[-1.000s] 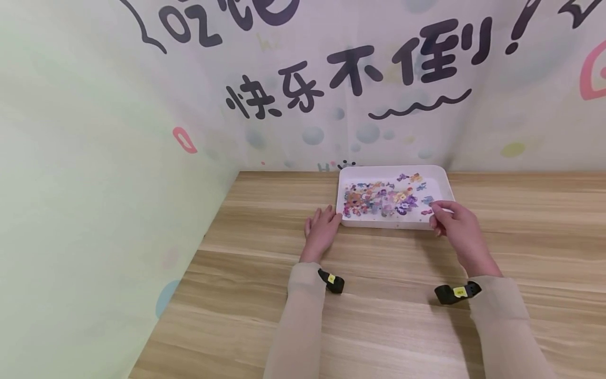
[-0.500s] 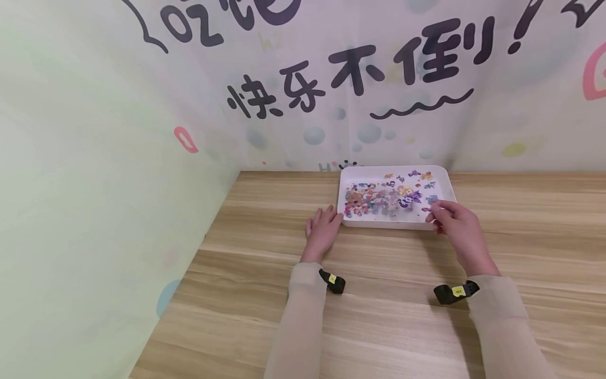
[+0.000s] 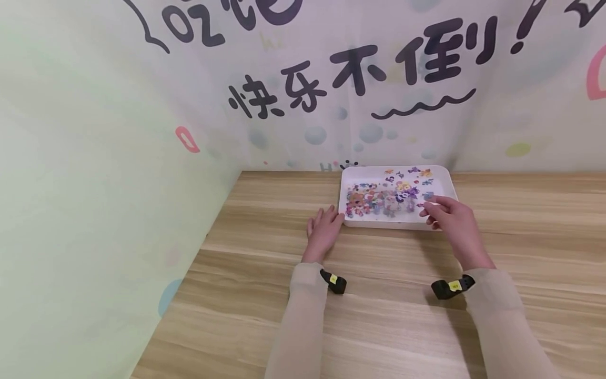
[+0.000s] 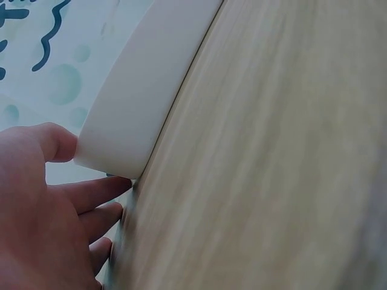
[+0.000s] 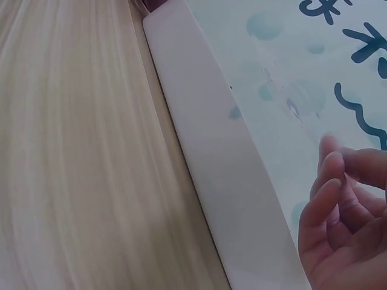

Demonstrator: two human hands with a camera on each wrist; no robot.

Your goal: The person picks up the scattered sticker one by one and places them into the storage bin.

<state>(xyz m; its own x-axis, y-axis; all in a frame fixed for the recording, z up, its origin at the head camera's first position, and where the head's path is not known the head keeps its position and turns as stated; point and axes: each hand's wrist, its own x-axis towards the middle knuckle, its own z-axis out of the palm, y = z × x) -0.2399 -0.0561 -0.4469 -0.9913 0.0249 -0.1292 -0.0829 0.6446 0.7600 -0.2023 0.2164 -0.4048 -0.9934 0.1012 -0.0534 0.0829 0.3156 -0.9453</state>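
A shallow white tray stands at the back of the table, with many small colourful shapes inside. My left hand is at its front left corner. In the left wrist view the thumb touches the rim, and the nearly straight index finger reaches the foot of the tray wall. Over the tray's right front edge, my right hand pinches what looks like a clear sticker sheet with printed figures. Its outline is hard to see. Thumb and index finger of the right hand meet in the right wrist view; a faint glare shows beyond them.
The tray rests on a wood-grain table close to a printed curtain with large black characters. A pale green wall runs along the left side. Each wrist wears a black camera strap.
The right hand has moved slightly left and away from me, and the figures by its fingertips have shifted with it. The left hand has stayed at the tray's corner.
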